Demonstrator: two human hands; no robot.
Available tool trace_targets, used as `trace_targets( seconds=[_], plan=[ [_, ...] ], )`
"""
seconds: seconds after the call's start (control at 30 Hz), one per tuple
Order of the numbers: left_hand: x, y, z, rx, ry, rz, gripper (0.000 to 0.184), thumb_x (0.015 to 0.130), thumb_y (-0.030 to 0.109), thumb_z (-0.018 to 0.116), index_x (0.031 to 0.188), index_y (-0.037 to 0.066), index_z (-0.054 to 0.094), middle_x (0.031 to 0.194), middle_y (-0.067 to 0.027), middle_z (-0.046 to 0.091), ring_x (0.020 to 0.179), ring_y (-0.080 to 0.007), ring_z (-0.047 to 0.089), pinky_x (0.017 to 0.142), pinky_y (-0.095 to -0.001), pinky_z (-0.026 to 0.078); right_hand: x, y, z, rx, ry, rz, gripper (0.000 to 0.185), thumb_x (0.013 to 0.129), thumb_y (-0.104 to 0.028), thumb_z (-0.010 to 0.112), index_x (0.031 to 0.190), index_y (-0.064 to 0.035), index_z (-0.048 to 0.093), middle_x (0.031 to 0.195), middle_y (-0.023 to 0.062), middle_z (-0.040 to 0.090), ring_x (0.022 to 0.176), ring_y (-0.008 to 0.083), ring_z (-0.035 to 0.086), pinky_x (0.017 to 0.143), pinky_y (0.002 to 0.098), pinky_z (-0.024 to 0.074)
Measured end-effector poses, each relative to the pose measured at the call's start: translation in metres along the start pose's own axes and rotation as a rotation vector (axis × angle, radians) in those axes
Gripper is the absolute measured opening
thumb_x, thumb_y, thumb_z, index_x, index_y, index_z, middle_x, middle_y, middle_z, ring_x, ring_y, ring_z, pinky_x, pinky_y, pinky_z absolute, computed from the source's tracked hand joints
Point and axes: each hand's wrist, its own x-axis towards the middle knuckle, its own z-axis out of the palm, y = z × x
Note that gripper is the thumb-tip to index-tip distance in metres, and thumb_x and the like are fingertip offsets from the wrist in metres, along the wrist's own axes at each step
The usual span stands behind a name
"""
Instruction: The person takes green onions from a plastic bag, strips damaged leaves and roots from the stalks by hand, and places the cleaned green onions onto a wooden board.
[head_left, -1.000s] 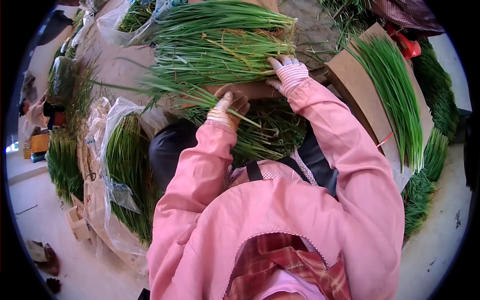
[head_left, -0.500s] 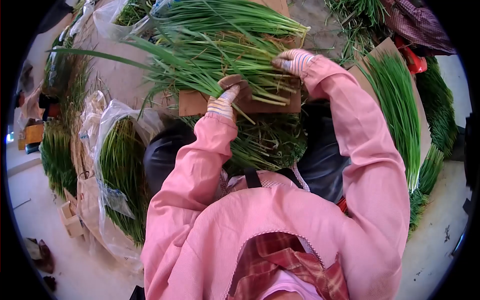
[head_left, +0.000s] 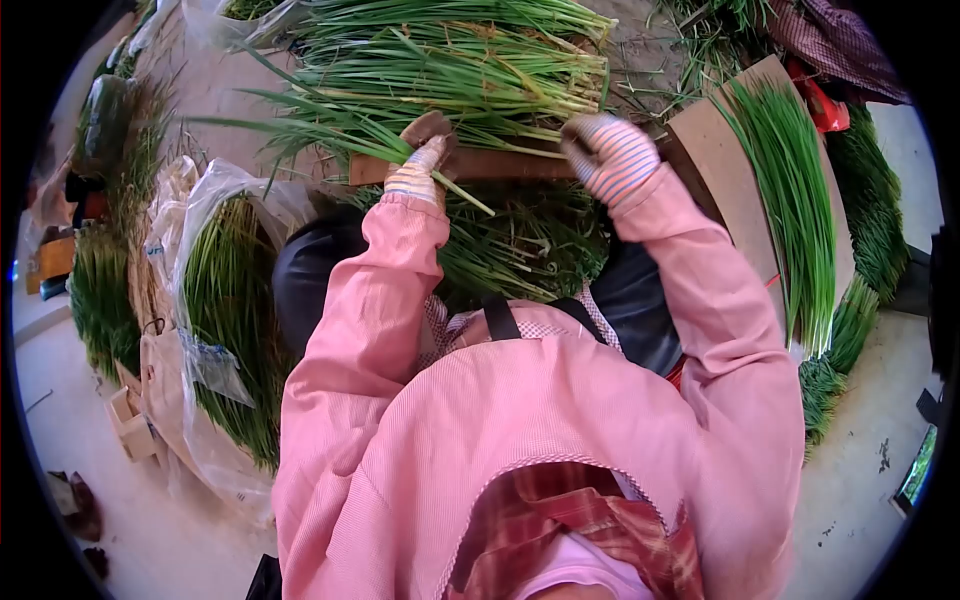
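My left hand, in a striped glove with dark fingertips, is closed around a few garlic chives. Their pale ends stick out to the lower right and their leaves trail to the upper left. My right hand, in the same kind of glove, is curled beside the pale stalk ends at the right of the pile. Its fingers are slightly blurred, and what they hold, if anything, cannot be made out. Before me a big pile of garlic chives lies across a brown board.
To the right, a neat bundle of chives rests on cardboard. More chives stand in a clear plastic bag at my left. Loose trimmings lie between my knees. Another person's checked sleeve shows at the upper right.
My right hand has drawn back from over the pile to its right edge, fingers curled. My left hand has shifted a little left and up, still gripping its chives. The view has tilted slightly.
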Motion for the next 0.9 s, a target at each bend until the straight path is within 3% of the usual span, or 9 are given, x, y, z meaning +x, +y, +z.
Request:
trace_targets(
  seconds=[0.07, 0.2, 0.37, 0.43, 0.53, 0.63, 0.73, 0.77, 0.9],
  plan=[
    [-0.003, -0.003, -0.007, -0.082, -0.096, -0.005, 0.034, 0.077, -0.003, 0.051, 0.11, 0.005, 0.048, 0.098, -0.0103, 0.055, 0.074, -0.0184, 0.054, 0.059, -0.0308, 0.047, -0.008, -0.008, 0.019, -0.242, 0.003, -0.079, 0.036, 0.068, -0.027, 0.063, 0.099, -0.0114, 0.054, 0.096, 0.0126, 0.053, 0.087, 0.0309, 0.051, 0.073, 0.0388, 0.0426],
    [-0.016, -0.006, -0.021, -0.316, -0.344, -0.037, 0.028, 0.077, -0.002, 0.052, 0.103, 0.006, 0.053, 0.091, -0.0069, 0.058, 0.075, -0.0177, 0.057, 0.061, -0.0307, 0.049, -0.002, 0.006, 0.044, -0.425, 0.051, 0.159, 0.047, 0.068, -0.035, 0.062, 0.107, -0.0128, 0.048, 0.099, 0.0144, 0.051, 0.091, 0.0324, 0.05, 0.073, 0.0418, 0.0422],
    [-0.073, 0.005, -0.011, -0.179, -0.121, 0.028, 0.028, 0.078, 0.001, 0.053, 0.105, 0.006, 0.051, 0.095, -0.0093, 0.057, 0.08, -0.0225, 0.057, 0.069, -0.0359, 0.05, 0.022, -0.002, 0.036, -0.566, -0.287, 0.094, 0.031, 0.075, -0.027, 0.057, 0.098, -0.0086, 0.051, 0.086, 0.0162, 0.057, 0.08, 0.0323, 0.055, 0.068, 0.0397, 0.0446],
    [-0.071, 0.005, -0.019, -0.24, -0.185, 0.017, 0.028, 0.078, 0.001, 0.053, 0.106, 0.006, 0.051, 0.095, -0.0101, 0.057, 0.081, -0.0236, 0.057, 0.07, -0.0368, 0.05, 0.032, 0.029, 0.046, -0.367, -0.232, -0.138, 0.033, 0.077, -0.026, 0.057, 0.102, -0.0059, 0.052, 0.082, 0.017, 0.058, 0.074, 0.0281, 0.057, 0.064, 0.0351, 0.0458],
    [-0.076, 0.012, -0.026, -0.225, -0.204, 0.119, 0.026, 0.079, -0.001, 0.05, 0.104, 0.007, 0.052, 0.097, -0.0115, 0.055, 0.081, -0.0227, 0.056, 0.063, -0.034, 0.048, 0.048, -0.019, -0.021, 0.481, -0.361, 0.422, 0.042, 0.078, -0.03, 0.059, 0.107, -0.0017, 0.052, 0.075, 0.0076, 0.059, 0.061, 0.0155, 0.054, 0.055, 0.0263, 0.0442],
    [-0.067, 0.02, -0.047, -0.376, -0.442, 0.097, 0.025, 0.079, -0.002, 0.05, 0.102, 0.009, 0.053, 0.092, -0.0089, 0.056, 0.077, -0.0215, 0.056, 0.061, -0.0324, 0.047, 0.048, -0.022, -0.076, 0.943, -0.066, 0.415, 0.045, 0.078, -0.038, 0.057, 0.107, -0.0046, 0.053, 0.074, 0.0066, 0.058, 0.057, 0.0147, 0.053, 0.051, 0.0254, 0.0422],
    [-0.051, 0.0, -0.057, -0.512, -0.461, -0.031, 0.018, 0.08, 0.001, 0.049, 0.095, 0.012, 0.052, 0.087, -0.0038, 0.053, 0.077, -0.02, 0.052, 0.07, -0.0365, 0.046, 0.049, 0.018, -0.064, 0.451, -0.122, 0.592, 0.023, 0.08, -0.022, 0.051, 0.098, -0.0095, 0.056, 0.071, 0.0065, 0.058, 0.062, 0.0164, 0.054, 0.059, 0.0274, 0.0443],
    [-0.06, -0.004, -0.051, -0.46, -0.368, -0.059, 0.012, 0.082, 0.004, 0.048, 0.088, 0.014, 0.051, 0.085, -0.0016, 0.048, 0.079, -0.0199, 0.047, 0.078, -0.0404, 0.043, 0.05, 0.018, -0.062, 0.438, -0.124, 0.592, 0.023, 0.08, -0.022, 0.051, 0.098, -0.0095, 0.056, 0.071, 0.0065, 0.058, 0.062, 0.0164, 0.054, 0.059, 0.0274, 0.0443],
    [-0.093, 0.005, -0.021, -0.29, -0.203, 0.04, 0.02, 0.079, 0.003, 0.052, 0.098, 0.011, 0.052, 0.089, -0.0063, 0.052, 0.075, -0.0191, 0.049, 0.066, -0.034, 0.047, 0.068, 0.016, -0.059, 0.447, -0.133, 0.761, 0.027, 0.079, -0.037, 0.054, 0.084, -0.0104, 0.058, 0.065, 0.0036, 0.054, 0.046, 0.0129, 0.044, 0.042, 0.0268, 0.0349]
  ],
)
